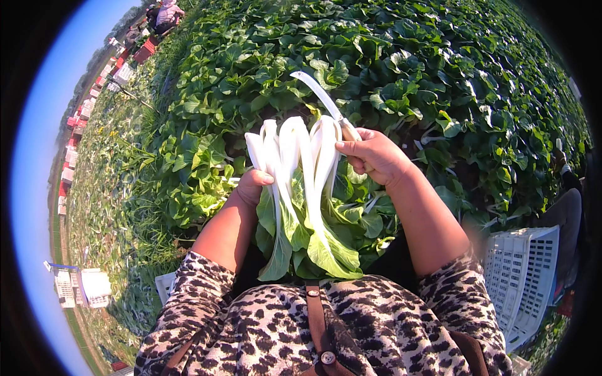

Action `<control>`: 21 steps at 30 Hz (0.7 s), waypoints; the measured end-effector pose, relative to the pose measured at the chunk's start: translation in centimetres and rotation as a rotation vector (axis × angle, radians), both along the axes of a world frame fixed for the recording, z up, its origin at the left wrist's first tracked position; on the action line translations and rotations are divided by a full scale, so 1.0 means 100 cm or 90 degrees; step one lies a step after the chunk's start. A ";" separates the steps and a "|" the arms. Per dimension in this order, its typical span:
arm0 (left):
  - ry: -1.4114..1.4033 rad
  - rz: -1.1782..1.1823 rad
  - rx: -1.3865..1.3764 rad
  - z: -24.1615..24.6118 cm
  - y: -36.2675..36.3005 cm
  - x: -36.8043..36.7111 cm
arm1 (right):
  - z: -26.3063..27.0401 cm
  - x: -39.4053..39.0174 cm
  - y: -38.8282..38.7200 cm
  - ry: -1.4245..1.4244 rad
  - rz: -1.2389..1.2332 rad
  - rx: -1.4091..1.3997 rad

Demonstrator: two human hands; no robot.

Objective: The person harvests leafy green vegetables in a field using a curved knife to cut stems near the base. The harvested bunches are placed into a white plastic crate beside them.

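Observation:
Several heads of bok choy [294,155] with thick white stalks and green leaves are bunched in front of my chest, stalk ends up and leaves hanging down. On the left side of the bunch, my left hand [255,184] grips the stalks, its thumb across the front. My right hand [374,157] is closed around the handle of a curved harvesting knife [320,90], whose blade points up and to the left. The thumb of that hand touches the rightmost stalks. Leaves hide most of my left fingers.
A dense bed of leafy greens [376,51] spreads ahead. To my right stands a white plastic crate [519,277], with another person's leg [564,221] beyond it. A crate corner [164,285] shows by my left elbow. Stacked crates [77,127] and a crouching person [167,16] are far left.

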State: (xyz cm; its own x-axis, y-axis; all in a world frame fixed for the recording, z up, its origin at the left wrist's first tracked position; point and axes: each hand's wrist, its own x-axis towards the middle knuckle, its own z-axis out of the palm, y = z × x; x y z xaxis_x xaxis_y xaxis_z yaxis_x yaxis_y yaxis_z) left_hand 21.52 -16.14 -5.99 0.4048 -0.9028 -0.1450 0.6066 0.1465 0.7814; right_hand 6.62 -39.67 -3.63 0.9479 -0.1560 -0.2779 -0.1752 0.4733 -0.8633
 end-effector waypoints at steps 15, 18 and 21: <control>-0.020 0.244 -0.098 0.043 0.095 -0.054 | 0.011 -0.009 -0.018 0.122 -0.280 -0.648; -0.114 0.386 -0.194 0.099 0.151 -0.054 | -0.013 -0.011 -0.035 0.135 -0.325 -0.608; -0.296 0.566 -0.087 0.152 0.260 -0.050 | -0.016 -0.012 -0.033 0.134 -0.298 -0.578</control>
State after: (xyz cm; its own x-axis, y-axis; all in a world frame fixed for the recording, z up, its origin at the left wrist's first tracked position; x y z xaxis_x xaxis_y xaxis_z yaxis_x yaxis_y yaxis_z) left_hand 16.47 9.89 9.18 0.9283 -0.2441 0.2806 -0.1260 0.5033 0.8548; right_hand 5.38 -42.99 -5.26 0.6846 -0.7285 -0.0243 -0.3293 -0.2793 -0.9020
